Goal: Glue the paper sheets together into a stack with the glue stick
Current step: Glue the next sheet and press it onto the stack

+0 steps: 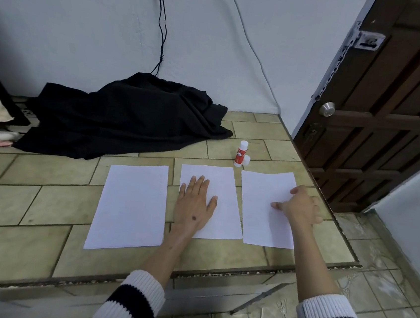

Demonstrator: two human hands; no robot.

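In the upper left of the frame a crumpled black cloth [119,121] is lying on the tiled desk [31,192]. Centre left, a white paper sheet [131,205] is lying flat. We are pressing our left hand [193,203], fingers straight, on the middle white sheet [224,212]. A red-and-white glue stick [240,153] is standing above. Our right hand [299,207] is pinching the right white sheet's [260,216] edge.

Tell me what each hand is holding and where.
Left hand holds nothing, lying flat on the middle sheet. Right hand pinches the right sheet at its right edge.
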